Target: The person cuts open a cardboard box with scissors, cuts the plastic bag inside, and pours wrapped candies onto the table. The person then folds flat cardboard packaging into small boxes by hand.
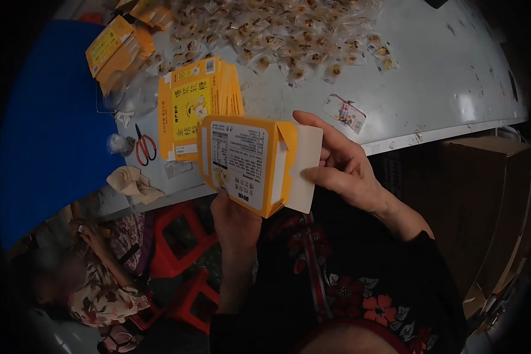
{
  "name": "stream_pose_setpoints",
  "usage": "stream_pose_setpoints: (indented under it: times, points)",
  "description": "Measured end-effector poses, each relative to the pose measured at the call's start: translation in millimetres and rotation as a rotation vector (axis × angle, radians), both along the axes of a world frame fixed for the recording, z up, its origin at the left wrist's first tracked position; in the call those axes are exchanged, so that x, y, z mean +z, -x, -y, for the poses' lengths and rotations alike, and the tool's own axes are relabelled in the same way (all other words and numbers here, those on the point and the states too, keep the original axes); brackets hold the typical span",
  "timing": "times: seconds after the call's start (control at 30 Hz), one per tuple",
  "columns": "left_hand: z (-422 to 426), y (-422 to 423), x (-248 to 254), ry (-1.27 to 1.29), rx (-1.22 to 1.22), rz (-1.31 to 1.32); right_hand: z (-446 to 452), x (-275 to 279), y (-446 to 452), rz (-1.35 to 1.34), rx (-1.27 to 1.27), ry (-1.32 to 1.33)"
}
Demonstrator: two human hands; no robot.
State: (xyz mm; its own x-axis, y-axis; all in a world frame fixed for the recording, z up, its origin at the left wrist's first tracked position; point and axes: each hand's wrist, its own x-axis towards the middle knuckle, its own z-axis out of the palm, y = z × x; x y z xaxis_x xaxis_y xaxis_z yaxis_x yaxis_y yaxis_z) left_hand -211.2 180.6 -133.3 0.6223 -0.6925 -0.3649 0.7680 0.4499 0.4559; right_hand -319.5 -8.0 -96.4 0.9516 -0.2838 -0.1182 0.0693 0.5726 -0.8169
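Left fingers (220, 207) clasp the yellow box (242, 156), half-spread right fingers (330, 133) its flap (304, 192) (pointing right; long axis unclear).

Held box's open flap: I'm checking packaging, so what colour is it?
The open flap is plain off-white, best in head view.

The scene is dim overall, with the pale surface (419, 76) its brightest broad area and a soft glare spot near its right end. Light appears to fall from above, though its source is out of frame. Below the surface, shadow swallows detail: the black garment (360, 259) and the brown carton (466, 200) sink into murk. The yellow box (242, 159) shows crisp large print. A person (109, 301) at lower left is dim, the head blurred. Wide-angle distortion bends outer lines, and black vignetting rounds the corners.
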Motion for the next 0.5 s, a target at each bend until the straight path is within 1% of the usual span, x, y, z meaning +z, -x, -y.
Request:
stream_pose_setpoints:
  times: [0.07,0.13,0.4,0.47,0.5]
  points:
    - [2.2,1.2,3.3,0.03,-0.006,-0.011,-0.9,0.2,0.1,0.061,0.001,-0.018]
    - [6.4,3.2,9.0,-0.01,0.01,-0.006,-0.1,2.6,0.8,0.053,0.003,-0.012]
    - [9.9,4.7,7.3,0.003,-0.032,0.047,1.4,-1.5,3.8,0.099,0.002,-0.027]
    - [11.6,5.4,7.7,0.023,-0.041,0.051,3.4,-3.4,5.3,0.082,0.036,0.044]
    - [12.8,6.4,8.4,-0.007,-0.029,0.054,0.7,-2.4,3.5,0.086,0.037,0.044]
